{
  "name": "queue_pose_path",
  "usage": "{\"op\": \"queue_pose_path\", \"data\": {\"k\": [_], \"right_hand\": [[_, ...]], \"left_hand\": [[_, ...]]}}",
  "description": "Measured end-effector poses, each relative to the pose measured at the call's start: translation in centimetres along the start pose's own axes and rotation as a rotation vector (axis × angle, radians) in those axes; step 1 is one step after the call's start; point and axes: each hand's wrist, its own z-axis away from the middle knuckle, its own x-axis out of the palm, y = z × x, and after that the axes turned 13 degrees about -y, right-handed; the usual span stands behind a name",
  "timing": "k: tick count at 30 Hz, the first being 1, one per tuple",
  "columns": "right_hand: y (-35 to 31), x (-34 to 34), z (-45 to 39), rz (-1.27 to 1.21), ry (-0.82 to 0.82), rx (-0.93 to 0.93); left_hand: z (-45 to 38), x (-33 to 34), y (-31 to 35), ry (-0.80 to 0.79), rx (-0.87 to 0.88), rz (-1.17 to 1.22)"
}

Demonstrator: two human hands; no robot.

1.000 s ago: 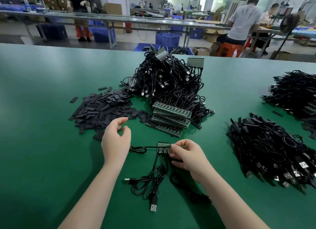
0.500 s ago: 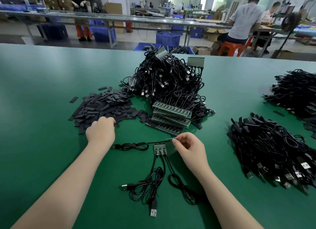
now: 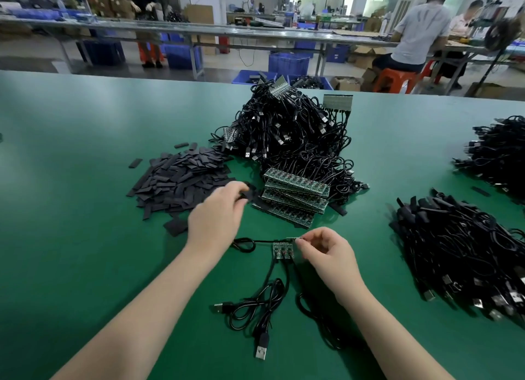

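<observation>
My left hand (image 3: 217, 215) pinches a flat black sleeve piece (image 3: 250, 195) just right of the heap of black sleeve pieces (image 3: 181, 178). My right hand (image 3: 326, 252) pinches the small end board of a black cable (image 3: 294, 239) that runs left to a loop (image 3: 244, 245). Just below that lies a small green circuit board strip (image 3: 282, 250) with three black USB cables (image 3: 261, 308) hanging toward me on the green table (image 3: 85, 252).
A stack of green circuit board strips (image 3: 295, 196) lies behind my hands, in front of a big tangle of black cables (image 3: 289, 132). Two more cable heaps, a near cable heap (image 3: 460, 254) and a far cable heap (image 3: 500, 152), sit at the right. Workbenches and seated people fill the background.
My left hand moved from the sleeve heap to the right and now pinches one black piece. My right hand stayed on the cable end by the small board.
</observation>
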Motion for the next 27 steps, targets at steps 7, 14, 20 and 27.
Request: {"op": "queue_pose_path", "data": {"k": [7,14,20,27], "right_hand": [[0.0,-0.8,-0.4,0.053,0.005,-0.089],[0.9,-0.5,-0.3,0.03,0.061,-0.12],[0.9,-0.3,-0.2,0.077,0.069,-0.14],[0.9,-0.3,-0.1,0.037,0.073,-0.128]], "left_hand": [[2.0,4.3,5.4,-0.099,0.215,0.223],[3.2,7.5,4.5,-0.286,0.198,0.407],[3.2,7.4,4.5,-0.313,0.196,0.455],[3.3,7.6,4.4,-0.315,0.175,0.461]]}}
